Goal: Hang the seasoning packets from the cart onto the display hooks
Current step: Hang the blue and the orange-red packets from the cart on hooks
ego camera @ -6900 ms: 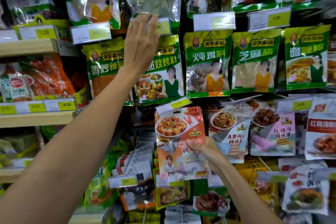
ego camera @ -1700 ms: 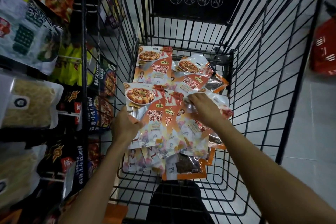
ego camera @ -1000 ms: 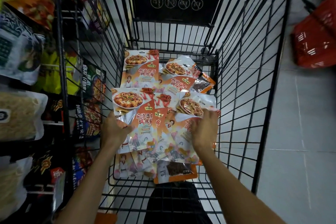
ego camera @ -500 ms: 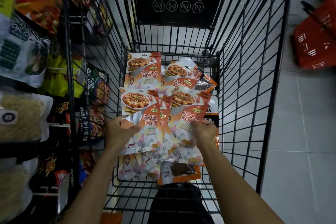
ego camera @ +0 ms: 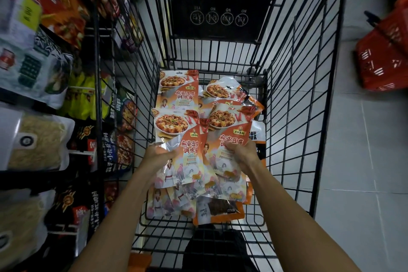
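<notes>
Down on the wire floor of the cart (ego camera: 287,117), seen from above: loose pile of seasoning packets (ego camera: 174,201), orange and white, dish photo at the top of each, overlapping from far end to near edge.

Left hand (ego camera: 157,154): closed round the left edge of the left packet (ego camera: 176,137), thumb on the printed face, other fingers hidden beneath. Packet face up, lying over the pile.

Right hand (ego camera: 241,152): fingers curled tight onto the lower half of the right packet (ego camera: 229,126), pinching it. Contact on the underside not visible. Packet face up, tilted slightly clockwise.

Held packets side by side at mid-cart, inner edges overlapping.

Far-left corner of cart: one flat packet (ego camera: 178,88), face up, lower end tucked under the left packet. Far-right corner: another tilted packet (ego camera: 223,90), partly covered by the right packet. Right edge, just past the right hand: dark packet (ego camera: 257,136), mostly hidden. Near edge: reversed packet (ego camera: 217,210), back side up, clear window showing dark contents.

Far end wall: black flap (ego camera: 220,11) against the wire, four round prohibition signs printed upside down to this view.

Outside the left wall: shelving with hanging goods close against the wire, noodle packs (ego camera: 37,141) among them. Outside the right wall: grey floor tiles (ego camera: 364,161), with a red basket (ego camera: 384,55) well apart from the cart.
</notes>
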`<state>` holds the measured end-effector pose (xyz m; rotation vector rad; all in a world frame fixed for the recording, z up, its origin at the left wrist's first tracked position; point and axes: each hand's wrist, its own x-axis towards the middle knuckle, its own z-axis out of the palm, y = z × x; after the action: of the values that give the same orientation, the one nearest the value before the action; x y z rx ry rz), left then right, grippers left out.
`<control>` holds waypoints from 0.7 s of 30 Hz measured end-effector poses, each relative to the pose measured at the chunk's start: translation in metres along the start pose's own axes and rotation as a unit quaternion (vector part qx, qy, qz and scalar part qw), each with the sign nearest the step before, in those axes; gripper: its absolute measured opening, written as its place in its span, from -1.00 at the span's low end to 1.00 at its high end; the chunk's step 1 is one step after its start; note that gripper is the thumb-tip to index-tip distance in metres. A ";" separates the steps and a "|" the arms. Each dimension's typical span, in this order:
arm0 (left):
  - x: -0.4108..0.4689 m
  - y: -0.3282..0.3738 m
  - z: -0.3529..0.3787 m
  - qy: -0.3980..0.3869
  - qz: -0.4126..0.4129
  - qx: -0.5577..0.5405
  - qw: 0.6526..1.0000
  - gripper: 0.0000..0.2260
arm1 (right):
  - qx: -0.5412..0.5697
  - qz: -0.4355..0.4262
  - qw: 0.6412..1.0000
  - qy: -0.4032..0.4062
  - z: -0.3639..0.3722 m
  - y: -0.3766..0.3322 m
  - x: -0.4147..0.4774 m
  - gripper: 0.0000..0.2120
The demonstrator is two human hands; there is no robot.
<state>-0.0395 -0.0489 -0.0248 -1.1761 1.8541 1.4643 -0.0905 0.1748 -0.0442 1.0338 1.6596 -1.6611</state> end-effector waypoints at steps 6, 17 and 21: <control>-0.050 0.035 -0.023 0.067 0.109 -0.059 0.990 -0.68 | -0.033 -0.116 0.993 0.005 -0.026 -0.041 -0.053 -0.91; -0.245 0.074 -0.098 0.165 0.294 -0.183 0.924 -0.84 | -0.120 -0.278 0.923 -0.238 -0.032 -0.131 -0.198 -0.74; -0.338 0.046 -0.116 0.238 0.324 -0.204 0.893 -0.78 | -0.144 -0.321 0.880 -0.319 -0.033 -0.143 -0.268 -0.77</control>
<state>0.1059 -0.0477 0.3046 -1.2449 2.5258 2.1594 -0.0607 0.1838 0.2598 -0.2589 1.7709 -1.7788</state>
